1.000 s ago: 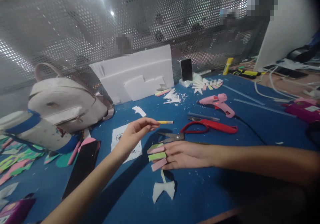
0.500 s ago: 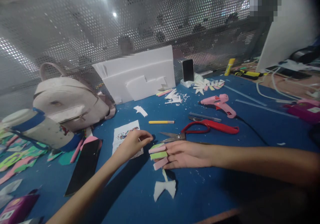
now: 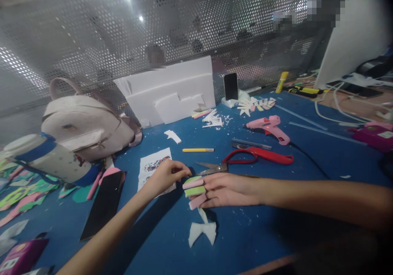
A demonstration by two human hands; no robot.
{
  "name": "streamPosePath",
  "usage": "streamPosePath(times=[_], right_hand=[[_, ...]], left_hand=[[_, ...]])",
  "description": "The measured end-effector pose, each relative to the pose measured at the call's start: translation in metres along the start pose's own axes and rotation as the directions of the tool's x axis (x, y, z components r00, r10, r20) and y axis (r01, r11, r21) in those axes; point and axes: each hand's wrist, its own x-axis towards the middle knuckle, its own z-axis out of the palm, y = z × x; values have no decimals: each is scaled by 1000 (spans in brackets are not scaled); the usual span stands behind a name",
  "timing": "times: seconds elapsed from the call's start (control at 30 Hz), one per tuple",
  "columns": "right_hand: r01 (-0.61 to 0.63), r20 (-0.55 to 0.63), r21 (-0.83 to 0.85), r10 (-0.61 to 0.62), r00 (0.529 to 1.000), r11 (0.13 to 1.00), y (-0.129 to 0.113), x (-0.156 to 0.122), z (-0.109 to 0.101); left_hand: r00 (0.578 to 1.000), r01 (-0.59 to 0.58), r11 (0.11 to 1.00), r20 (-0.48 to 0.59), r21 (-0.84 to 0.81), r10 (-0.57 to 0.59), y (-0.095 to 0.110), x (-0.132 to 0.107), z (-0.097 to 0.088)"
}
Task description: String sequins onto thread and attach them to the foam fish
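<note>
Head view: your right hand (image 3: 231,189) reaches in with its fingers extended at the right ends of the pink and green strips (image 3: 195,191); whether they grip, you cannot tell. Your left hand (image 3: 164,177), its fingers bent and thumb near forefinger, is just beyond the strips' upper left; whether it holds anything is unclear. Each strip's long axis runs crosswise, right end tilted slightly away from you, while the pale stem (image 3: 202,214) below points toward you, to the white bow-shaped piece (image 3: 202,232) on the blue table (image 3: 251,238)
</note>
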Motion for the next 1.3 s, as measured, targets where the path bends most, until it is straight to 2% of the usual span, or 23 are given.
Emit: streamPosePath(times=[0.17, 0.33, 0.53, 0.7, 0.83, 0.97, 1.1, 1.3], right_hand=[[-1, -6, 0, 1, 1000, 1000, 0, 0, 1], [-2, -28, 3, 2, 1000, 1000, -1, 0, 2], [-18, -47, 0, 18, 999, 1000, -1, 0, 4], [-31, -56, -55, 28, 998, 998, -2, 1, 8], [-14, -28, -153, 10, 1000, 988, -2, 0, 11], [-20, -78, -220, 3, 997, 975, 0, -2, 13], [-27, -137, -232, -5, 991, 972, 1, -3, 14], [-3, -116, -184, -19, 993, 983, 3, -2, 11]], left_hand=[[1000, 28, 997, 5, -66, -28, 1, -4, -2], [993, 116, 973, 39, -197, -111, -1, -10, -5], [954, 286, 867, 206, -409, -218, 5, -24, 0], [924, 377, 767, 270, -520, -271, 6, -36, 4], [925, 379, 704, 264, -600, -272, 4, -39, 9], [935, 352, 665, 227, -659, -271, 4, -36, 15], [945, 321, 632, 192, -706, -266, 2, -33, 20], [957, 274, 594, 153, -756, -247, 1, -32, 22]])
